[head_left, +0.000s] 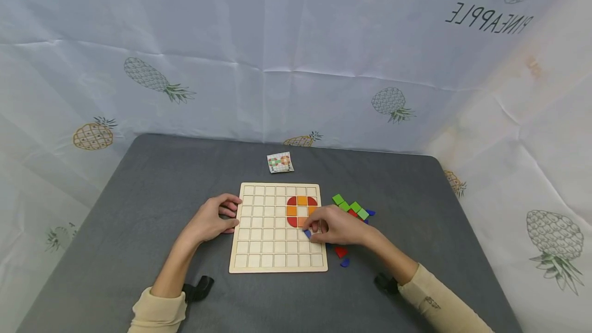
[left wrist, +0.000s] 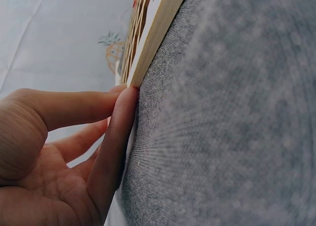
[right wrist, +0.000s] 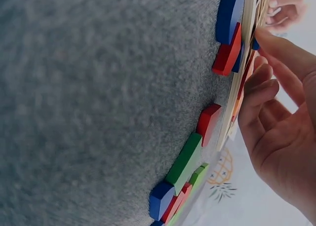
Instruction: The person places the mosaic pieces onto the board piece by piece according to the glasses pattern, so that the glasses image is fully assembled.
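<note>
A pale wooden grid board (head_left: 261, 234) lies on the table. Upper right on its grid, red and orange pieces (head_left: 292, 211) form a ring. My left hand (head_left: 211, 219) holds the board's left edge; in the left wrist view, thumb and fingertip (left wrist: 129, 95) meet right at the edge. Over the board's right side, my right hand (head_left: 339, 225) pinches a small blue piece (head_left: 307, 233) between thumb and finger, just below the ring. The right wrist view shows only a sliver of that blue piece (right wrist: 256, 44) beside the fingertip.
Right of the board lie several loose pieces: green squares (head_left: 355, 206), a red piece (head_left: 341, 252) and a blue one (head_left: 345, 262), some partly hidden by my right hand. A small pattern card (head_left: 280, 162) lies behind the board. A pineapple-print curtain (head_left: 277, 91) stands at the back.
</note>
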`<action>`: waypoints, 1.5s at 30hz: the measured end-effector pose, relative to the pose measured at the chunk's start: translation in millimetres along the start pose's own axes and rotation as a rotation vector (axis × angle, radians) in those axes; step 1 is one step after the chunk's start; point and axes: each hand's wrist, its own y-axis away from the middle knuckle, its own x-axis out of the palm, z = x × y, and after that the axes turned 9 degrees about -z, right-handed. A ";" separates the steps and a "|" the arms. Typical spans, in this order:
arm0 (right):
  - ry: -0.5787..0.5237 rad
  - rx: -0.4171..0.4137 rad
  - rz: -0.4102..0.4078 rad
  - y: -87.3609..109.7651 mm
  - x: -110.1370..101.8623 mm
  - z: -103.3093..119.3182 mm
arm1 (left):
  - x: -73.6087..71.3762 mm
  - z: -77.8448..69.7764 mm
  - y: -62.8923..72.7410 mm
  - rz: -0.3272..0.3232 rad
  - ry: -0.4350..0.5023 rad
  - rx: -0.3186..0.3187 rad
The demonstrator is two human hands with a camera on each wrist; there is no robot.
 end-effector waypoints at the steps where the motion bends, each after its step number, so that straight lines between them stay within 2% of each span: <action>1: 0.004 0.000 0.005 -0.6 0.0 0.4 | -0.2 0.2 0.0 0.000 -0.001 -0.002; 8: 0.016 -0.008 0.035 1.1 -0.1 0.6 | 0.4 1.9 -0.3 0.001 -0.003 0.003; 18: 0.047 0.044 -0.005 6.0 -2.4 3.0 | 0.2 1.4 0.5 0.001 -0.002 0.002; 26: 0.011 0.054 0.000 9.3 -6.1 3.1 | -0.4 1.7 0.5 0.005 0.003 0.003; 30: -0.012 0.053 0.016 16.7 -14.2 -1.7 | 0.2 1.6 0.2 0.004 0.000 0.007; 37: -0.031 0.131 0.092 29.5 -23.5 -16.3 | 0.6 1.0 0.8 0.001 0.002 0.001; 45: -0.028 0.137 0.105 32.3 -23.8 -24.0 | 0.7 1.2 0.5 -0.002 -0.002 0.000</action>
